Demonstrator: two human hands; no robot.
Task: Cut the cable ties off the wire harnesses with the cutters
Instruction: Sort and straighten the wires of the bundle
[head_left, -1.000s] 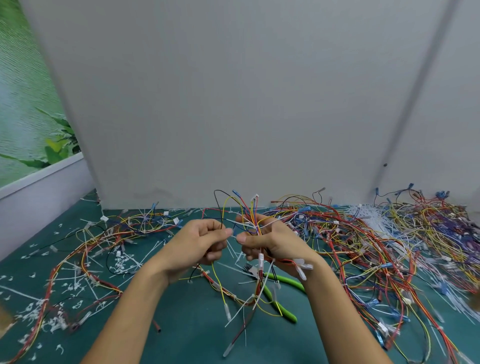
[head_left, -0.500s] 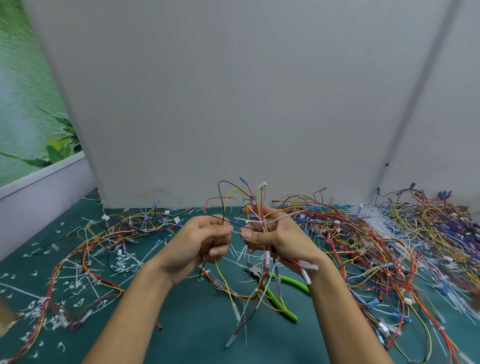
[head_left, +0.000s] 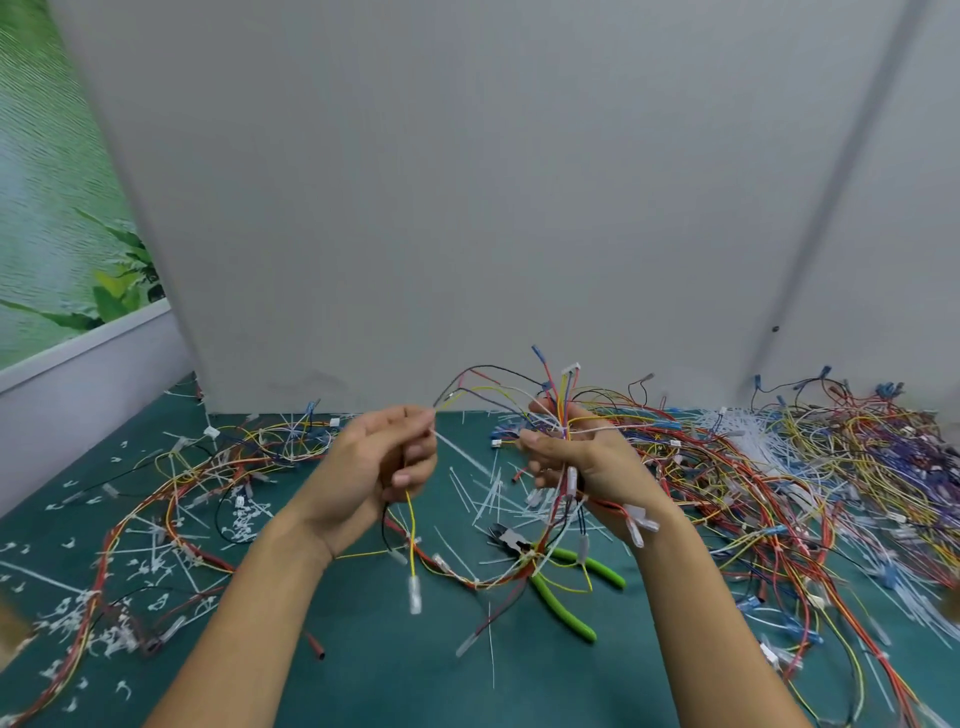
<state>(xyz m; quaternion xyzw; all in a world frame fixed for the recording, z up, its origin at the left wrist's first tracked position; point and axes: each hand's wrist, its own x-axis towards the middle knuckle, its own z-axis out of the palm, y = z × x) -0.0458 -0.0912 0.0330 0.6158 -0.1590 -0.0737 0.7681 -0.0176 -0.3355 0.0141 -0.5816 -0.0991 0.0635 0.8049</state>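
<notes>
So the wire harness (head_left: 563, 395) is gripped in the right hand (head_left: 587, 462), fingers curled round the bundle, and it's held more or less upright above the counter (head_left: 389, 665). The wire ends are fanned out upward above the fist, and the tails are left drooping down to the green surface. A thin white strip can be seen sticking out sideways to the right from the bundle just at the fist, though whether that's a tie still on there can't really be told. A loose white cable tie (head_left: 462, 454) is pinched at its upper end by the curled fingers of the left hand (head_left: 379, 467), with its long axis slanted down and to the right, toward the gap between the two hands. A yellow wire with a clear tip is seen hanging straight down from under that same hand. The cutters (head_left: 566, 587) aren't held by anybody: they're laid flat on the counter below the right hand, long axis diagonal, nose pointed up-left and the green handles splayed down-right, partly crossed by the harness tails. A big tangle of harnesses (head_left: 805, 467) is heaped to the right, more wires (head_left: 182, 483) are spread on the left, and snipped white tie bits (head_left: 124, 571) are scattered all over.
</notes>
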